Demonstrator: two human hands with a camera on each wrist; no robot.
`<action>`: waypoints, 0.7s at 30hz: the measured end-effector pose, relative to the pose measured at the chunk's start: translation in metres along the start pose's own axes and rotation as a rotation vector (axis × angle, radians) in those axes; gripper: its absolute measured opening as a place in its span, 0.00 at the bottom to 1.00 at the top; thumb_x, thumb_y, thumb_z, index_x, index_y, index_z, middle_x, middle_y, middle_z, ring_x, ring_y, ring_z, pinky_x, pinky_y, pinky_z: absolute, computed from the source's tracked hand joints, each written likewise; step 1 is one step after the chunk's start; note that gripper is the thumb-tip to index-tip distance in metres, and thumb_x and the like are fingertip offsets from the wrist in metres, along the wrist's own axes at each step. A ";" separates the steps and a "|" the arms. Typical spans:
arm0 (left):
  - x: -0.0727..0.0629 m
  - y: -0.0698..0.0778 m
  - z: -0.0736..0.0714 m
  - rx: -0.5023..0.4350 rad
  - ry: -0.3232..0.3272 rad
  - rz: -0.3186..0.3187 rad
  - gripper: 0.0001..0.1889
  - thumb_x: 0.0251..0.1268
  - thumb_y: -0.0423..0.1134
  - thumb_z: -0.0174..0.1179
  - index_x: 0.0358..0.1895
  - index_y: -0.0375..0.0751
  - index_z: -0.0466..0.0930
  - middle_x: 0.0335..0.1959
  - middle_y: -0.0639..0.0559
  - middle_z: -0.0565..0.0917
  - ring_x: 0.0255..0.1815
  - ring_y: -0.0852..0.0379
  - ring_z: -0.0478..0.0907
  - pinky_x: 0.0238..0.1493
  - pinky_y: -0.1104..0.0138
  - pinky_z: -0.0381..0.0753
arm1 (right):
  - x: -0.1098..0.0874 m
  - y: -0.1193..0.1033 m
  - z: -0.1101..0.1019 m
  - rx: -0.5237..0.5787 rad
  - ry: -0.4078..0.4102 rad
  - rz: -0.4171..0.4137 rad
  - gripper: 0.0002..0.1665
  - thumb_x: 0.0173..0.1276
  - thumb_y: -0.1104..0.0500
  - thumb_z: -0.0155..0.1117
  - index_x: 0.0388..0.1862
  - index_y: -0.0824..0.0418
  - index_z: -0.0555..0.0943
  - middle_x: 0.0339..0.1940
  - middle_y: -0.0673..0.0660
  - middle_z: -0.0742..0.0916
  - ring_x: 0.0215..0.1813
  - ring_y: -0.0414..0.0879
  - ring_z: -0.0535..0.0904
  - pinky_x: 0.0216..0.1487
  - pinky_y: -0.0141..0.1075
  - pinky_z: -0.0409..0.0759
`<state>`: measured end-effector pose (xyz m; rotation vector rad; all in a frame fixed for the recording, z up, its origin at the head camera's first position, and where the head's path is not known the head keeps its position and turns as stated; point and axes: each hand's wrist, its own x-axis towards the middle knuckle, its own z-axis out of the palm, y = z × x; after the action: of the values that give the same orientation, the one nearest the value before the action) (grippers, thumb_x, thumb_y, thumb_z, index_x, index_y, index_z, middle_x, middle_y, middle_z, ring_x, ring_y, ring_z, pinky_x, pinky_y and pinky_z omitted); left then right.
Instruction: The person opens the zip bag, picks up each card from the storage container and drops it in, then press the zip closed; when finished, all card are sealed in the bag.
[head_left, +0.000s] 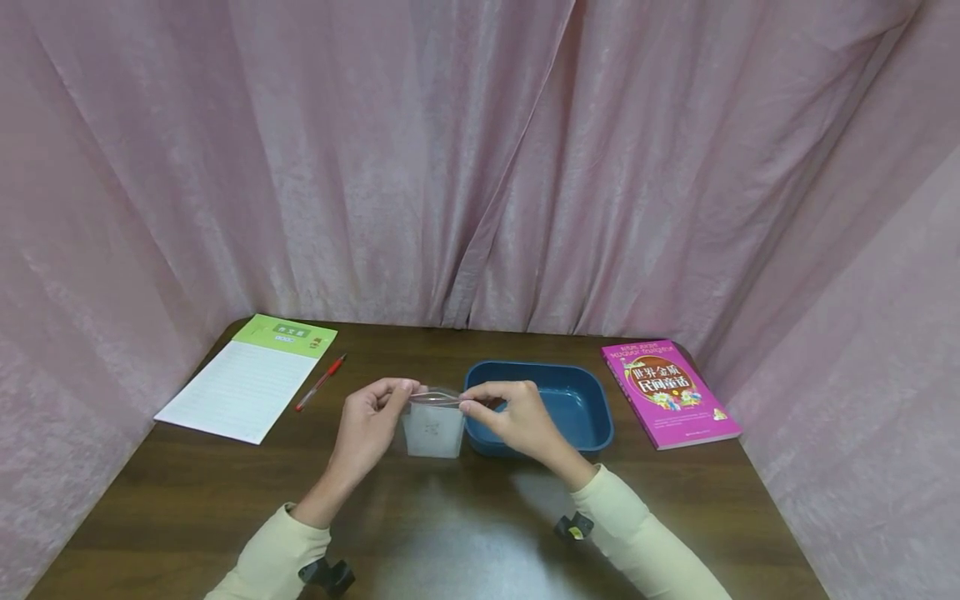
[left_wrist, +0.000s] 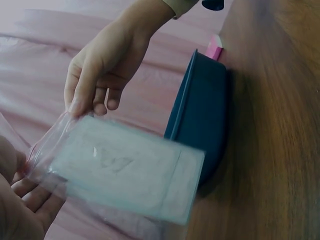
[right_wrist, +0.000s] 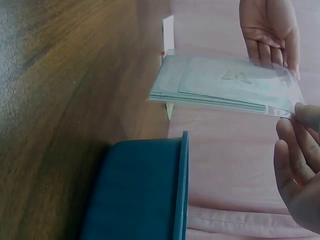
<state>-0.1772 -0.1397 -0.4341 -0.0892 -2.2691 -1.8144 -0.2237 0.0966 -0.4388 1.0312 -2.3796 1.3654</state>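
A clear plastic zip bag [head_left: 437, 399] hangs between both hands at the front left of a blue basin, its mouth parted in the head view. My left hand [head_left: 369, 423] pinches the bag's left top corner between thumb and forefinger. At the right top corner, my right hand [head_left: 521, 417] pinches the plastic the same way. Inside sits a stack of pale cards [right_wrist: 210, 80]; a faint butterfly drawing shows on the front one in the right wrist view. The left wrist view has the cards [left_wrist: 120, 162] tilted, with the right hand [left_wrist: 107, 65] beyond.
Right behind the bag stands the blue basin [head_left: 577, 404]. A pink book [head_left: 675, 396] lies at the table's right side. On the left are a lined writing pad [head_left: 240, 387] with a green header and a red pen [head_left: 321, 382]. Pink curtains [head_left: 375, 167] surround the wooden table [head_left: 187, 508].
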 end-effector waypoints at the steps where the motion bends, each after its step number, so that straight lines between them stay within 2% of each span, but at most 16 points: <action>1: 0.000 0.000 0.000 0.010 -0.007 0.005 0.16 0.76 0.49 0.59 0.48 0.40 0.88 0.43 0.49 0.91 0.42 0.57 0.84 0.41 0.70 0.79 | 0.000 -0.001 0.000 0.003 0.004 0.006 0.06 0.68 0.55 0.73 0.41 0.54 0.91 0.35 0.45 0.91 0.33 0.35 0.84 0.36 0.36 0.84; 5: 0.000 -0.004 -0.002 0.033 -0.062 0.034 0.13 0.74 0.46 0.62 0.50 0.40 0.87 0.46 0.47 0.90 0.43 0.59 0.84 0.42 0.71 0.80 | -0.001 -0.002 0.001 0.012 0.020 0.021 0.05 0.68 0.55 0.72 0.40 0.54 0.90 0.34 0.45 0.90 0.33 0.37 0.84 0.36 0.35 0.84; 10: -0.001 -0.008 -0.006 0.020 -0.130 0.065 0.16 0.65 0.41 0.71 0.53 0.41 0.85 0.50 0.48 0.89 0.47 0.59 0.86 0.49 0.70 0.82 | -0.002 -0.001 0.001 0.024 0.017 0.025 0.07 0.69 0.55 0.71 0.40 0.57 0.90 0.34 0.45 0.90 0.33 0.37 0.84 0.35 0.38 0.84; 17: 0.000 -0.012 -0.012 0.083 -0.114 0.075 0.12 0.67 0.40 0.69 0.50 0.42 0.85 0.45 0.50 0.90 0.44 0.58 0.85 0.46 0.69 0.82 | -0.004 -0.003 0.000 0.032 -0.005 0.021 0.05 0.69 0.56 0.72 0.40 0.53 0.90 0.35 0.45 0.90 0.33 0.36 0.83 0.35 0.37 0.84; 21: 0.001 -0.014 -0.014 0.129 -0.138 0.054 0.11 0.68 0.42 0.68 0.48 0.43 0.86 0.42 0.51 0.90 0.42 0.53 0.85 0.43 0.68 0.82 | -0.005 -0.003 0.000 0.037 -0.016 0.016 0.05 0.69 0.55 0.71 0.40 0.53 0.90 0.35 0.45 0.90 0.33 0.37 0.83 0.36 0.38 0.84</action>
<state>-0.1783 -0.1570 -0.4445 -0.2588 -2.4464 -1.6777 -0.2185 0.0983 -0.4391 1.0382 -2.3874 1.4168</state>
